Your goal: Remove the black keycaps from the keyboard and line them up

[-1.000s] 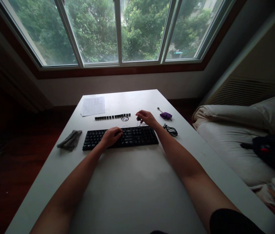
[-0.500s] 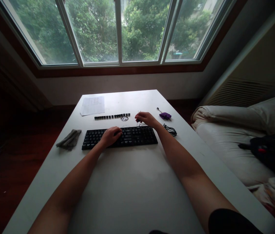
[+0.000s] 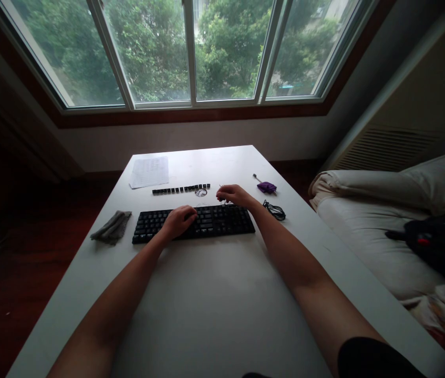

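A black keyboard (image 3: 206, 223) lies across the white table in front of me. My left hand (image 3: 179, 220) rests on its middle keys with curled fingers, holding the board down. Over the back edge on the right side, my right hand (image 3: 235, 195) is closed in a pinch. Thin wire loops stick out of its fingers, which look like a wire keycap puller (image 3: 223, 202); most of it is hidden by the fingers. Behind the keyboard stands a row of black keycaps (image 3: 180, 188), with a small round shiny item (image 3: 200, 192) near its right end.
To the left of the keyboard lies a grey cloth (image 3: 112, 227). A printed paper sheet (image 3: 149, 172) is at the far left. On the right are a coiled black cable (image 3: 274, 210) and a purple item (image 3: 267, 187) beside a small brush-like stick (image 3: 256, 177). A couch (image 3: 360, 236) flanks the table.
My right hand has dropped slightly toward the keyboard's back edge, with the wire tool lower. My left hand stays in place on the keys.
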Motion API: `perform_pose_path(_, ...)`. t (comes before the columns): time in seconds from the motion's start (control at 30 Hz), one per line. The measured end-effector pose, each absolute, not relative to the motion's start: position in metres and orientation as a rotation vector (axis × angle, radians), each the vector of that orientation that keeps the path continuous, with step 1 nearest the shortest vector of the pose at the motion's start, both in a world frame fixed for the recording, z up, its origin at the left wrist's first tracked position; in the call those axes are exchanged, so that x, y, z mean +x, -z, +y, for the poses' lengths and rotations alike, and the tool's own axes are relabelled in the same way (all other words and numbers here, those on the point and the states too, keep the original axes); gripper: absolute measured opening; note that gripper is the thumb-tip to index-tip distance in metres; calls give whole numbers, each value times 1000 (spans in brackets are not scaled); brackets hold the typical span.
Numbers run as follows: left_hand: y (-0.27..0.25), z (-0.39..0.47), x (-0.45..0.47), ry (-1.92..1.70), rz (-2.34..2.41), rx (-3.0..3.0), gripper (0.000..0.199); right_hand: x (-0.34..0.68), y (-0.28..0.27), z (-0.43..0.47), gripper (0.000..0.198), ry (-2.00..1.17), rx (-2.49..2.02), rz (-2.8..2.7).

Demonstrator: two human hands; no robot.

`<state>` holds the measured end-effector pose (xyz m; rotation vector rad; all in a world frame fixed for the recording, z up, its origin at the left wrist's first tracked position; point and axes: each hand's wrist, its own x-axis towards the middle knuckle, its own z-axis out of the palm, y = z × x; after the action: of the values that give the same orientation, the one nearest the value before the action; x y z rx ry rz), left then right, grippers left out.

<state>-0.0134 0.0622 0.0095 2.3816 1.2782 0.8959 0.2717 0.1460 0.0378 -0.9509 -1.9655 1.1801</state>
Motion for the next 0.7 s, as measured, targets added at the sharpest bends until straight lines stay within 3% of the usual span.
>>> perform_pose_path(0.7,-6,64,-16,-893,1271,2384,13,286,-50,141,44,-1497,-876,-1914)
